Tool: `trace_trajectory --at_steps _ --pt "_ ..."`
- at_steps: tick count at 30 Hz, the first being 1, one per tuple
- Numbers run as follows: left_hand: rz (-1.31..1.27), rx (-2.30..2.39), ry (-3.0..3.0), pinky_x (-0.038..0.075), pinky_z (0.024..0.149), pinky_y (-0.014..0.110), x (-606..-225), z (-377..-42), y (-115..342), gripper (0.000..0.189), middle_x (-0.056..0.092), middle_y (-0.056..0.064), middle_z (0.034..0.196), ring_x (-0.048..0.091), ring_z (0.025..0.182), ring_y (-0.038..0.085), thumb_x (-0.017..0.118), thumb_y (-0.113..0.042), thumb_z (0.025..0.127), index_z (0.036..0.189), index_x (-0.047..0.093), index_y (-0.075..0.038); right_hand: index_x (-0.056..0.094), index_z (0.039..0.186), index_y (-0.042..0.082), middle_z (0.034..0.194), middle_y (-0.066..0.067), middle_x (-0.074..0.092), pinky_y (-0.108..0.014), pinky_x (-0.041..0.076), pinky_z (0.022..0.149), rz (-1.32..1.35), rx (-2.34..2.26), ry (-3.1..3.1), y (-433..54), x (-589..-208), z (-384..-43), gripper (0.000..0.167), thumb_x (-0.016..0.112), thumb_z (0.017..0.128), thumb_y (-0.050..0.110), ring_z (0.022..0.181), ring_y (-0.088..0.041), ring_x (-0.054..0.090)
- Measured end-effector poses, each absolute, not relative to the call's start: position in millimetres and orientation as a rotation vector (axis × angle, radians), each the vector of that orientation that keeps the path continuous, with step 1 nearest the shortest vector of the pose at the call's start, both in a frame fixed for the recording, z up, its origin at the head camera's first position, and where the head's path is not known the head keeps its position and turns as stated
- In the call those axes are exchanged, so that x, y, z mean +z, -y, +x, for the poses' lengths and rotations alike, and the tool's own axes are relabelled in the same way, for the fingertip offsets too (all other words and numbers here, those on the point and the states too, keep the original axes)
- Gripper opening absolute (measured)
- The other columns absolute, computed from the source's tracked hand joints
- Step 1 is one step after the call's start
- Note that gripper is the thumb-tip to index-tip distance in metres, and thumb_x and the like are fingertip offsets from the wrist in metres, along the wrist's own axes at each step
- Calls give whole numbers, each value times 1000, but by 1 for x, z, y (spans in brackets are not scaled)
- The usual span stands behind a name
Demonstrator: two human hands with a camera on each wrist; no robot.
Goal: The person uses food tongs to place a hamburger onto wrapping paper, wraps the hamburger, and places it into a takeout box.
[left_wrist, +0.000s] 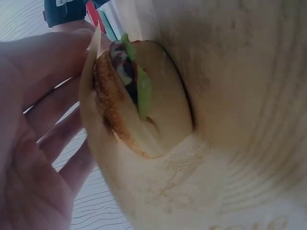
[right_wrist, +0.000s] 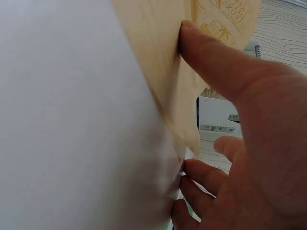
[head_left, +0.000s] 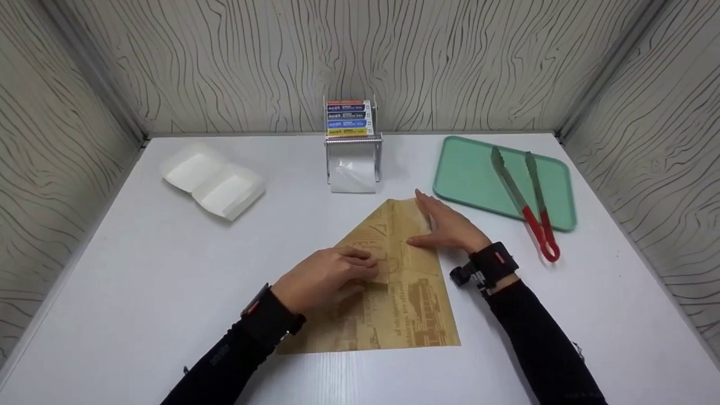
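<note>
A brown printed sheet of wrapping paper (head_left: pixel 394 315) lies on the table with its upper part folded over. In the left wrist view, a burger (left_wrist: pixel 163 91) with lettuce and a dark patty rests against the paper, its toasted bun toward the fingers; from the head it is hidden. My left hand (head_left: pixel 323 275) curls its fingers round a flap of the paper over the burger. At the paper's upper right edge is my right hand (head_left: pixel 450 225), fingers spread. Its thumb touches the paper, and the other fingertips are at the paper's edge by the table.
An open white takeaway box (head_left: pixel 228 188) stands at the back left. Behind the paper is a metal dispenser (head_left: pixel 351 152) with a label roll and colourful small boxes. A green tray (head_left: pixel 467 169) at the back right bears red-handled tongs (head_left: pixel 534 219), whose handle overhangs its front edge.
</note>
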State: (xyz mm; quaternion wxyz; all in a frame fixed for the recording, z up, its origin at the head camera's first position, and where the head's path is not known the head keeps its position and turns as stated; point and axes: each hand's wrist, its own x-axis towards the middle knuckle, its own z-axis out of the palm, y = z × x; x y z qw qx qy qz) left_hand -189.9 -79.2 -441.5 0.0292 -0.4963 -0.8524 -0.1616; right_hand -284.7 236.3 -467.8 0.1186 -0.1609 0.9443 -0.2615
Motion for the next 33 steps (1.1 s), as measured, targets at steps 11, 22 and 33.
trace_trajectory --at_steps 11,22,33 --pt "-1508 -504 2682 44 116 35 -446 -190 81 45 60 0 148 52 143 18 74 -14 96 140 65 -16 27 164 9 156 -26 45 -62 38 114 -547 -751 -2864 -245 -470 -250 117 95 73 39 141 -47 41" --pt "-1461 -548 2705 46 115 38 -447 -193 85 47 58 3 149 50 145 22 73 -12 97 143 63 -16 35 163 17 173 -13 18 -68 28 120 -818 -552 -2536 -279 -458 -194 115 98 68 30 159 -44 10" --pt "-1457 -533 2713 45 115 37 -451 -198 83 50 55 3 153 48 146 19 73 -15 98 146 60 -14 54 152 18 163 -9 42 -55 50 105 -933 -605 -2807 -265 -470 -196 83 91 79 32 142 -37 44"
